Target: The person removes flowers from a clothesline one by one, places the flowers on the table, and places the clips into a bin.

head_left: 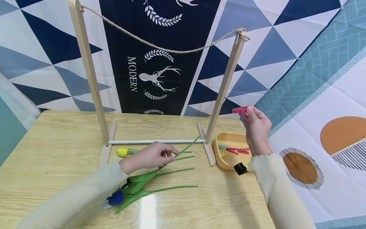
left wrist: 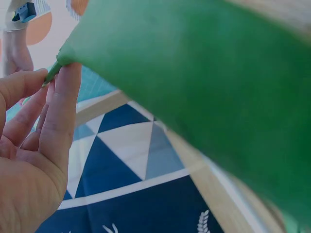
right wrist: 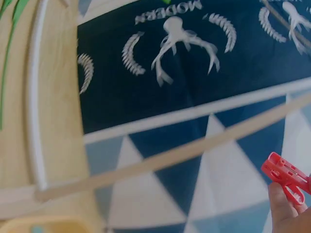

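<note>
My left hand (head_left: 151, 156) pinches the green stem (head_left: 188, 145) of an artificial flower between thumb and fingertips. Its broad leaf (left wrist: 194, 87) fills much of the left wrist view; I cannot see its blossom. Raised above a yellow bin, my right hand (head_left: 257, 130) holds a red clothespin (head_left: 239, 109), also visible in the right wrist view as a red clothespin (right wrist: 286, 174) between the fingers. Beneath the left arm lie more artificial flowers on the table, among them a yellow tulip (head_left: 122, 152) and a blue flower (head_left: 115, 197), with stems pointing right.
A wooden stand spans the table, with a left post (head_left: 90, 73), a right post (head_left: 226, 86), a sagging rope (head_left: 171, 51) between their tops and a white rod (head_left: 157, 141) below. The yellow bin (head_left: 221, 161) at right contains several clothespins. Patterned cloth hangs behind.
</note>
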`<state>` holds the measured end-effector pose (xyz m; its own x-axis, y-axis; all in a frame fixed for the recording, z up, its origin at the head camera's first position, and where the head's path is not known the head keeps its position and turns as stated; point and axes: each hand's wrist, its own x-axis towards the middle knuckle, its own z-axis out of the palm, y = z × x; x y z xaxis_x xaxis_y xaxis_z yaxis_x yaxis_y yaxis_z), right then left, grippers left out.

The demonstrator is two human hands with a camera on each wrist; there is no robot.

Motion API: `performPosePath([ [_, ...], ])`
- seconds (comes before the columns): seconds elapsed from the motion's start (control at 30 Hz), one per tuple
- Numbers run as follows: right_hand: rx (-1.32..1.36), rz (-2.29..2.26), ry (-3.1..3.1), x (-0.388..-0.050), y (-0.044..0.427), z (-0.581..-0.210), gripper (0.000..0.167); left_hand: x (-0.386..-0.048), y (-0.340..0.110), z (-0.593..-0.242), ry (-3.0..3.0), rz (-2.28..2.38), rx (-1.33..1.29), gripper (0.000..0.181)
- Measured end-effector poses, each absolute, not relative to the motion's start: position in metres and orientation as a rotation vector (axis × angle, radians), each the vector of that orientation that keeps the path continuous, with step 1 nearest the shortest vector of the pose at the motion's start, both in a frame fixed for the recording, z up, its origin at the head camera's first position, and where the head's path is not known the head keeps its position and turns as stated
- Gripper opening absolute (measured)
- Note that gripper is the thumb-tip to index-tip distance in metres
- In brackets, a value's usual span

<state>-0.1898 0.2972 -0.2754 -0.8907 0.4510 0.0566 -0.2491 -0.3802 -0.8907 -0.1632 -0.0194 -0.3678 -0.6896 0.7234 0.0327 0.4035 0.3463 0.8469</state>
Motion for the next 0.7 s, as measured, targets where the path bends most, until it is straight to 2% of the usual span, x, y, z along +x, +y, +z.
performPosePath([
  [0.17, -0.485, 2.346, -1.380, -0.185, 0.321, -0.300, 0.008, -0.152, -0.016, -0.378, 2.231, 1.231, 0.993, 0.024],
  [0.53, -0.766, 2.374, -1.345, -0.177, 0.366, -0.351, 0.017, -0.131, -0.009, -0.395, 2.159, 1.156, 0.990, 0.019],
  [0.7, -0.936, 2.291, -1.330, -0.179, 0.379, -0.367, 0.011, -0.123, -0.002, -0.403, 2.120, 1.114, 1.046, 0.019],
])
